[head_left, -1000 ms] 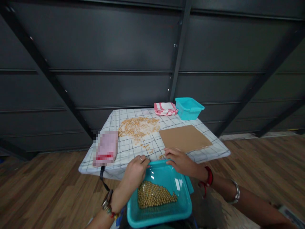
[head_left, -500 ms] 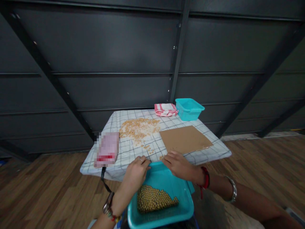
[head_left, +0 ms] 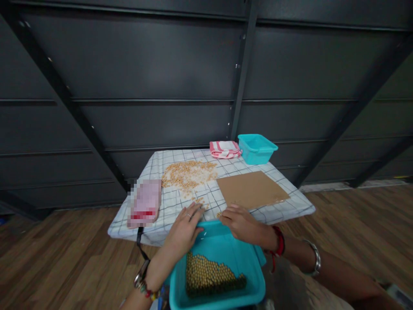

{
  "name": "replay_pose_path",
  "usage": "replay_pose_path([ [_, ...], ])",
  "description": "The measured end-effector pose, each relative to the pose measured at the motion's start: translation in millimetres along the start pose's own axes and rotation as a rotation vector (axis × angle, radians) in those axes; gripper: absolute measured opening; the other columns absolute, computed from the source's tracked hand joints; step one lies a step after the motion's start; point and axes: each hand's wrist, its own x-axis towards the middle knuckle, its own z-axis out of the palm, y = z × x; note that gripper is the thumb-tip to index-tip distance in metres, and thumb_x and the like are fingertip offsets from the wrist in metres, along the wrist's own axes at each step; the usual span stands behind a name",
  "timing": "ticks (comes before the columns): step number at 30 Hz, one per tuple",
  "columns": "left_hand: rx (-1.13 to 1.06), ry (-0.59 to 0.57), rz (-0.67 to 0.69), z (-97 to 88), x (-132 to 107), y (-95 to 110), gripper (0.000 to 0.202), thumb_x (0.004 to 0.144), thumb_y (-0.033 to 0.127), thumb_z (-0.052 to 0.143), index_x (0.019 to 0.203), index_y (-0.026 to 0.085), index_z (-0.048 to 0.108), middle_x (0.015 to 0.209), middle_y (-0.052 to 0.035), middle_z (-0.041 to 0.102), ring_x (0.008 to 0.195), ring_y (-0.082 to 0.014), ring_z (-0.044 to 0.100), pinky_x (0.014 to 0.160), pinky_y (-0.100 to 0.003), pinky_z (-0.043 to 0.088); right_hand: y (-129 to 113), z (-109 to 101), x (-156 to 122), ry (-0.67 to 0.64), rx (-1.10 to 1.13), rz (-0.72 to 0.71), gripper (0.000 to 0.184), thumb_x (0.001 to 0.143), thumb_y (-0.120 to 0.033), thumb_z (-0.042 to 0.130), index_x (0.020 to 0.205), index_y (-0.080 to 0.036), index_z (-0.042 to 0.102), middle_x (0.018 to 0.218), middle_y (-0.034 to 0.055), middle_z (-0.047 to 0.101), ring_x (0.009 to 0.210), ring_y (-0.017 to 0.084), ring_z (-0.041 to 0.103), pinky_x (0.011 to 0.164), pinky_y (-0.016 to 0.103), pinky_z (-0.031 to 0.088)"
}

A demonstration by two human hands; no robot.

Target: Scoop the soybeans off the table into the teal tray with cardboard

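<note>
A teal plastic tub (head_left: 222, 241) is tilted against the near table edge below my hands. Golden beads (head_left: 211, 273) lie heaped in its lower part. My right hand (head_left: 240, 221) grips the tub's far rim with its fingers curled. My left hand (head_left: 185, 226) is at the rim's left corner, its fingers stretched forward over the cloth and its thumb by the rim. Just beyond the left fingertips are a few loose beads (head_left: 199, 200). A few more beads (head_left: 219, 214) lie beside my right fingertips.
Many golden beads (head_left: 183, 172) are spread on the checked tablecloth (head_left: 171, 206). A brown cardboard sheet (head_left: 253, 189) lies at right. Behind are a folded pink-and-white towel (head_left: 225, 149) and a second teal tub (head_left: 257, 149). A blurred pinkish pouch (head_left: 146, 200) lies at left.
My left hand has come off the tub's rim and reached forward, its fingers opening over the cloth toward the loose beads. The right hand still holds the rim.
</note>
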Motion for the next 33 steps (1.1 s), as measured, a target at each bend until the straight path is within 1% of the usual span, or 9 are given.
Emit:
replay_pose_path([
  [3,-0.017,-0.045,-0.054,3.3,-0.6,0.4,0.047,0.079,0.016,0.048,0.125,0.018,0.039,0.131,-0.0126,0.048,0.123,-0.024,0.04,0.099,-0.049,0.039,0.4,3.0,0.4,-0.006,0.004,0.009,0.015,0.078,-0.006,0.046,0.083,-0.014,0.056,0.076,0.0043,0.059,0.074,0.016,0.05,0.077,0.031,0.039],
  [7,-0.015,-0.177,-0.14,4.6,0.6,2.2,0.048,0.081,0.017,0.043,0.128,0.013,0.034,0.135,-0.0152,0.042,0.126,-0.0253,0.034,0.101,-0.05,0.035,3.0,10.1,-0.8,0.037,-0.023,0.008,0.013,0.08,-0.007,0.046,0.082,-0.015,0.056,0.073,0.0037,0.058,0.071,0.016,0.049,0.074,0.031,0.038],
  [10,-0.005,-0.212,-0.173,3.2,4.0,3.9,0.05,0.085,0.03,0.04,0.131,0.012,0.032,0.138,-0.0139,0.038,0.129,-0.0261,0.028,0.103,-0.05,0.031,5.1,14.8,-1.0,0.085,-0.05,-0.006,0.012,0.08,-0.008,0.045,0.081,-0.015,0.056,0.072,0.0034,0.057,0.07,0.016,0.048,0.073,0.031,0.037],
  [12,-0.005,-0.198,-0.202,2.5,8.3,5.2,0.052,0.087,0.038,0.034,0.132,0.013,0.03,0.139,-0.0127,0.037,0.13,-0.0256,0.027,0.103,-0.05,0.03,6.0,16.4,-0.6,0.117,-0.062,-0.014,0.012,0.081,-0.009,0.045,0.081,-0.014,0.056,0.072,0.0033,0.057,0.069,0.016,0.047,0.072,0.031,0.037],
  [14,0.01,-0.177,-0.273,3.1,13.8,6.3,0.051,0.088,0.038,0.027,0.132,0.012,0.03,0.138,-0.0135,0.038,0.129,-0.025,0.029,0.102,-0.048,0.033,6.6,17.1,-0.1,0.14,-0.066,-0.023,0.013,0.081,-0.009,0.044,0.079,-0.015,0.056,0.07,0.003,0.056,0.068,0.016,0.047,0.071,0.03,0.037],
  [17,0.072,-0.172,-0.396,7.9,19.5,7.3,0.051,0.088,0.036,0.027,0.129,0.006,0.034,0.134,-0.017,0.042,0.127,-0.0273,0.031,0.101,-0.049,0.033,6.6,18.5,-0.1,0.166,-0.067,-0.038,0.015,0.081,-0.008,0.043,0.077,-0.014,0.056,0.067,0.0028,0.055,0.066,0.015,0.046,0.07,0.03,0.036],
  [24,0.195,-0.07,-0.408,25.3,7.8,8.5,0.049,0.088,0.032,0.023,0.129,0.009,0.037,0.134,-0.0125,0.043,0.127,-0.0265,0.033,0.1,-0.049,0.035,1.2,26.5,-3.7,0.237,-0.04,-0.062,0.015,0.082,-0.009,0.043,0.081,-0.013,0.057,0.07,0.0031,0.056,0.069,0.016,0.046,0.069,0.03,0.035],
  [28,0.242,-0.03,-0.399,28.4,3.1,8.7,0.05,0.088,0.033,0.022,0.13,0.009,0.036,0.136,-0.0112,0.041,0.127,-0.027,0.032,0.1,-0.049,0.035,-2.8,25.8,-4.1,0.252,-0.027,-0.042,0.014,0.082,-0.008,0.044,0.08,-0.013,0.057,0.071,0.0034,0.055,0.071,0.016,0.045,0.071,0.03,0.035],
  [33,0.281,0.046,-0.371,32.1,0.1,9.5,0.05,0.089,0.034,0.02,0.129,0.011,0.037,0.134,-0.0106,0.044,0.126,-0.0261,0.035,0.099,-0.047,0.038,-5.1,26.5,-6.0,0.351,-0.018,-0.031,0.016,0.082,-0.007,0.043,0.081,-0.013,0.058,0.07,0.0041,0.055,0.071,0.016,0.045,0.071,0.029,0.036],
])
